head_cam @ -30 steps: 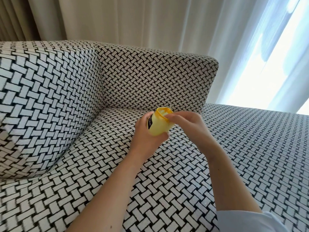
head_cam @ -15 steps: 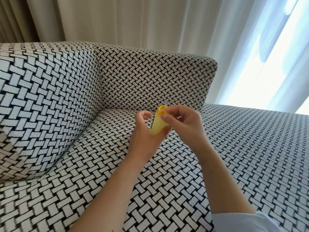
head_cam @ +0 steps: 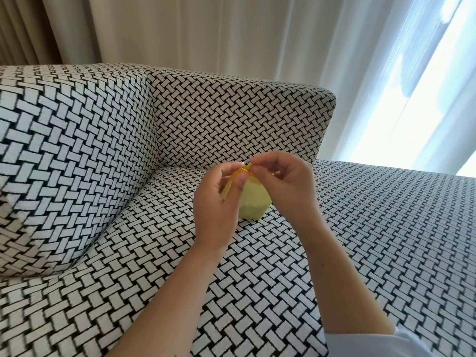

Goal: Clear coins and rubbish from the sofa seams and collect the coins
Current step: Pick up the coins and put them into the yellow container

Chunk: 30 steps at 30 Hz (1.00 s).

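Evidently the step in hand is opening what looks like a pale yellow, thin, soft plastic bag (head_cam: 253, 202), so that it can take whatever comes out of the seams. It hangs between the two hands just above the seat of the black-and-white woven-pattern fabric sofa (head_cam: 360, 228), near the back corner. The left hand (head_cam: 216, 202) has its grip closed on the bag's left edge, thumb and fingers pinching it near the top. The right hand (head_cam: 283, 186) pinches the bunched, darker yellow mouth with its fingertips. To do this well, I would rub the two layers apart between thumb and forefinger rather than tug, since film this thin looks likely to stretch or tear. Then spread the mouth wide and let the bottom settle on the cushion. No coins or rubbish show. The seam (head_cam: 206, 166) where the seat meets the upright cushion runs just behind the hands, and what it hides cannot be told from here.
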Available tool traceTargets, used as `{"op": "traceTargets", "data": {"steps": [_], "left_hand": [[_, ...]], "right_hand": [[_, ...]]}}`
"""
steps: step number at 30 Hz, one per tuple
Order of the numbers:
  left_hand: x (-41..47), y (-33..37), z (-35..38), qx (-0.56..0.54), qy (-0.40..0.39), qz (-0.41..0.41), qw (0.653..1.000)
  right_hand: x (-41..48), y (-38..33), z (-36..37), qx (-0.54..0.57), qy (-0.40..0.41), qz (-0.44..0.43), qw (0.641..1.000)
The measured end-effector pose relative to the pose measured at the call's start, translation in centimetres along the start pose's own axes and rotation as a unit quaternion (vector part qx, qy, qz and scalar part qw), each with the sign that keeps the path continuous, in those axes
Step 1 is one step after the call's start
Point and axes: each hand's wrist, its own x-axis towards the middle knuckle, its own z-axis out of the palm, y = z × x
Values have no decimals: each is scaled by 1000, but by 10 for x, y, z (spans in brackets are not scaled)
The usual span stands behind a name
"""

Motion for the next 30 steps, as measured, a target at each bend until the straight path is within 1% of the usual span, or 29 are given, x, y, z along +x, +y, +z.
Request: {"op": "traceTargets", "data": {"steps": [6,8,14,17,19,21,23,25,26,28,30], "left_hand": [[-1,1,1,-92,34,-21,995],[0,1,0,-108,46,-23,993],[-2,-1,4,-42,48,6,998],[0,-2,3,-6,85,31,996],[3,-4,1,15,113,41,993],[3,-5,1,29,120,38,992],[2,-5,2,41,113,31,992],[3,-8,1,40,120,5,992],[4,-10,-1,36,128,-23,991],[7,-16,-4,25,136,-96,986],[7,-21,-6,29,119,-153,981]], "right_hand": [[0,-1,8,-8,33,4,999],[-2,-1,12,-9,44,9,999],[-5,8,19,-31,93,44,994],[-6,15,14,-49,132,36,989],[-5,21,7,-47,170,50,983],[-5,27,2,-35,197,71,977],[-5,30,2,-27,205,82,975],[-5,34,4,-6,187,99,977],[-6,36,6,10,163,117,980],[-8,41,10,34,91,169,981],[-12,46,16,35,26,220,974]]}}
